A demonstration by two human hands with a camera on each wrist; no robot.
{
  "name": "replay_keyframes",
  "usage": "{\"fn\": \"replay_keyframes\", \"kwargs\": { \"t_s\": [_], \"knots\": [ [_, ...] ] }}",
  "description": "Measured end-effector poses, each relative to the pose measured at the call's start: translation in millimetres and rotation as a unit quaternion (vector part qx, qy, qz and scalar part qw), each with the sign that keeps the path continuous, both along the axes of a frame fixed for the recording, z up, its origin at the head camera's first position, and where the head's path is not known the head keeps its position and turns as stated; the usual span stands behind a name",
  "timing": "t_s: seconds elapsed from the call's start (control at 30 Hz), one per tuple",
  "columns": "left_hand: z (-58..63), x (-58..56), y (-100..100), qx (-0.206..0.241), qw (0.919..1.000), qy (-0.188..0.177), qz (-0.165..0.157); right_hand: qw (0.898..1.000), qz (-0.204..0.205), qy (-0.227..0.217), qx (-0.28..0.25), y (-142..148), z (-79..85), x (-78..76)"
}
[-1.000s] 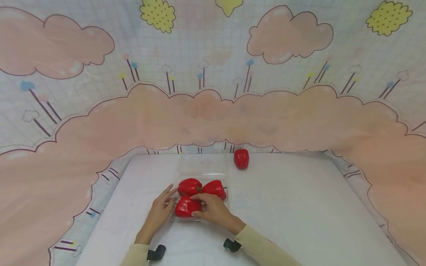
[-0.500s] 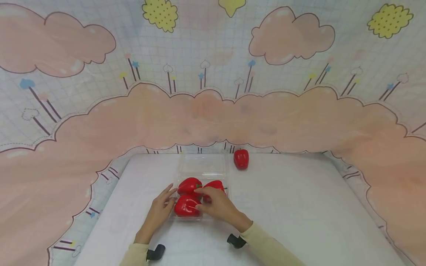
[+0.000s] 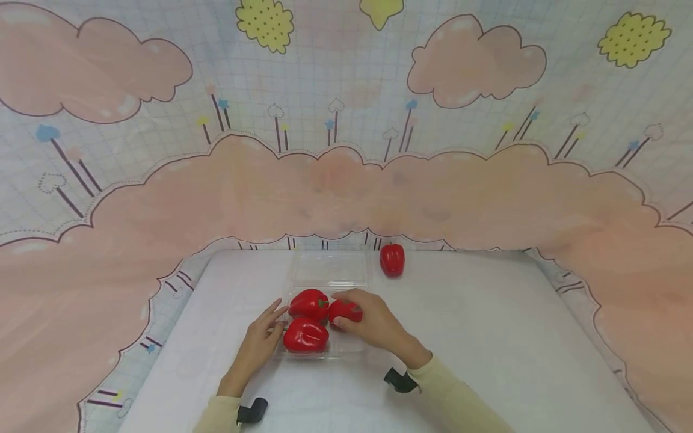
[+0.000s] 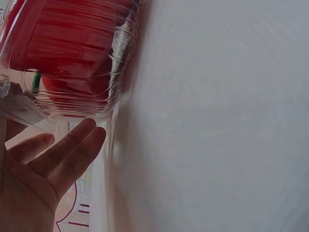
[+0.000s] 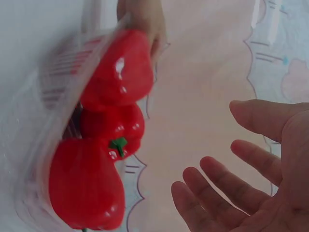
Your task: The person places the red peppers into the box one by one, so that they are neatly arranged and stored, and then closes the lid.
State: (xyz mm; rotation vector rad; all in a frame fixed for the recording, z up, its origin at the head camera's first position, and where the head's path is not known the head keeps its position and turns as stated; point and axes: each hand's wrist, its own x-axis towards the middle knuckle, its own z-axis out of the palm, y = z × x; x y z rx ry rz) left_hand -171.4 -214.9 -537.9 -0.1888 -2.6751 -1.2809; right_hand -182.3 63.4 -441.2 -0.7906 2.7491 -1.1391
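A clear plastic clamshell box point(image 3: 349, 350) holds three red bell peppers: front left point(image 3: 305, 335), back left point(image 3: 308, 302) and right point(image 3: 342, 311). My left hand point(image 3: 260, 343) rests beside the box's left wall, fingers extended with tips right at its edge. In the left wrist view, that hand point(image 4: 43, 179) has straight fingers just below the ribbed plastic. Over the right pepper my right hand point(image 3: 373, 319) overlaps it in the head view. The right wrist view shows this hand point(image 5: 246, 193) with spread, relaxed fingers, apart from the same pepper point(image 5: 87, 188).
The box's lid point(image 3: 330, 267) lies folded back behind it. A fourth-side loose red bell pepper point(image 3: 392, 260) stands at the far edge of the white table point(image 3: 465, 319). A patterned cloth point(image 3: 346, 192) hangs behind.
My right hand has let go of the front left pepper and moved right and slightly back, over the right pepper. The left hand has stayed by the box.
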Motion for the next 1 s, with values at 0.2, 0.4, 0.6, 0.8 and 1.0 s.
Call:
{"fn": "replay_keyframes", "kwargs": {
  "t_s": [0.2, 0.4, 0.6, 0.8, 1.0],
  "knots": [
    [0.3, 0.0, 0.4, -0.005, 1.0000, -0.001, 0.001, 1.000, -0.008, 0.013, -0.016, 12.6, 8.3, -6.0],
    [0.3, 0.2, 0.3, -0.006, 1.0000, -0.001, 0.002, 0.999, -0.021, 0.016, -0.031, 24.4, 8.8, -14.3],
    [0.1, 0.3, -0.1, -0.007, 1.0000, -0.006, 0.003, 0.998, -0.045, 0.031, -0.041, 36.0, 9.6, -25.4],
    [-0.1, 0.0, -0.4, -0.008, 1.0000, -0.005, 0.002, 0.995, -0.077, 0.031, -0.049, 51.1, 6.5, -42.0],
    [-0.3, -0.6, -0.1, -0.004, 1.0000, -0.003, -0.002, 0.993, -0.100, 0.036, -0.049, 68.0, -2.3, -61.5]
  ]
}}
